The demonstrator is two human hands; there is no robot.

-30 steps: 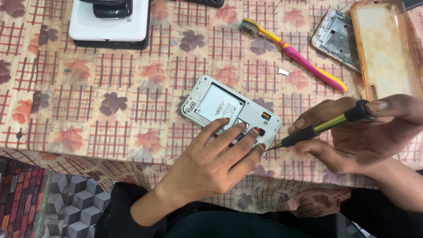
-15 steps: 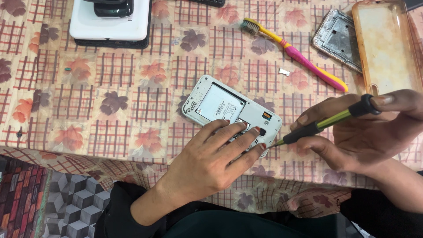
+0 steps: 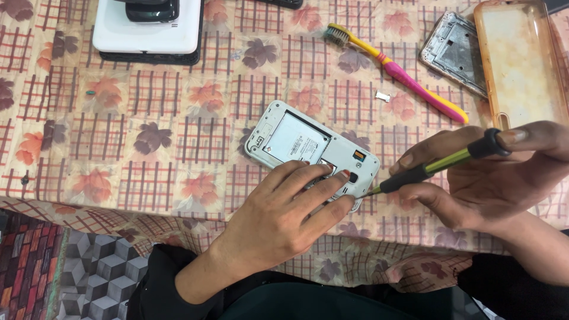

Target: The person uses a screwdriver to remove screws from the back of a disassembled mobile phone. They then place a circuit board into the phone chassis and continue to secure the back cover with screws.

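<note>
My left hand [image 3: 284,219] presses spread fingers on the opened phone [image 3: 311,151] lying on the worktop [image 3: 148,142]; my right hand [image 3: 492,178] pinches a screwdriver [image 3: 435,166], tip at the phone's edge.

phone repair spot at home table: leaf-print tablecloth [image 3: 148,136], opened phone [image 3: 311,148], spare frame [image 3: 453,50].

A white phone [image 3: 296,142] with its back cover off lies face down and slantwise on the flowered tablecloth, its empty battery bay showing pale grey and its lower end hidden under fingers. A screwdriver [image 3: 438,165] with a yellow-green shaft and black grip is tilted low, its thin metal tip touching the phone's lower right edge, its black cap raised to the right.
</note>
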